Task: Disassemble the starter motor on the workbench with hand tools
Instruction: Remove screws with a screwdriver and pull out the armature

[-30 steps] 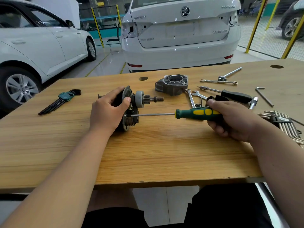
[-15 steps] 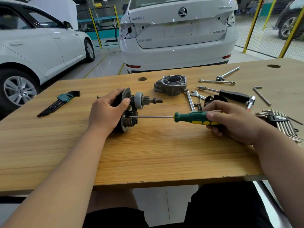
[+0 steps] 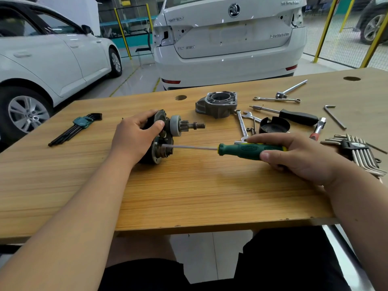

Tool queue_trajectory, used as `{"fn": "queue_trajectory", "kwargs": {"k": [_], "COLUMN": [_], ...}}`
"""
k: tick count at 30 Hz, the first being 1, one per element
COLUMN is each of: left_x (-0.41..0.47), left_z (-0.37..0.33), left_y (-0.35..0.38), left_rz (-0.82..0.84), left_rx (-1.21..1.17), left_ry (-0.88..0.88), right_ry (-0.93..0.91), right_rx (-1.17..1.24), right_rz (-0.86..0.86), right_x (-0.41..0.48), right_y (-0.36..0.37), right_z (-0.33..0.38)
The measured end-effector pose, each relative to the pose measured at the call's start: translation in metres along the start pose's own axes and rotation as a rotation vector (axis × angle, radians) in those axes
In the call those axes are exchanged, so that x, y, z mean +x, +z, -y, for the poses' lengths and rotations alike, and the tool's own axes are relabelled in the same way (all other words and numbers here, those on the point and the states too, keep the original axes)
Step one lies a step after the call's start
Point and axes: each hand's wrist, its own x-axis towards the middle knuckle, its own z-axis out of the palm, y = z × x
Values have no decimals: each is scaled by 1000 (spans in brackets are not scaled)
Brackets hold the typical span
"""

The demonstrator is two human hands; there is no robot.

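The starter motor (image 3: 168, 135) lies on its side on the wooden workbench (image 3: 189, 190), its pinion shaft pointing right. My left hand (image 3: 134, 139) grips its dark body from the left, thumb on the end plate. My right hand (image 3: 294, 156) holds a green and yellow screwdriver (image 3: 249, 151) by the handle. The screwdriver's shaft runs left, with its tip at the lower end face of the motor. A removed grey nose housing (image 3: 217, 103) and a black cap (image 3: 273, 126) lie behind.
A green-held hex key set (image 3: 77, 127) lies at the left. Spanners (image 3: 243, 124), a black-handled driver (image 3: 294, 116), a ratchet (image 3: 290, 89), a loose hex key (image 3: 333, 116) and a second key set (image 3: 361, 152) crowd the right. White cars stand beyond the bench.
My right hand has shifted its hold on the screwdriver handle, and the tip stays at the motor's end face. My left hand keeps its grip on the motor.
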Motion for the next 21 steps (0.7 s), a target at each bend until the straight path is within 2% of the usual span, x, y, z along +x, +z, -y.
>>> {"fn": "queue_trajectory", "kwargs": {"k": [8, 21], "left_x": [-2, -7], "left_z": [0, -2], "left_y": [0, -1], "left_rz": [-3, -31], "left_rx": [-12, -21], "left_ry": [1, 27], "right_ry": [-1, -18], "right_rx": [26, 70], "right_rz": [-82, -69], "right_x": [1, 1], "right_y": [1, 2], "right_z": [-7, -5]}}
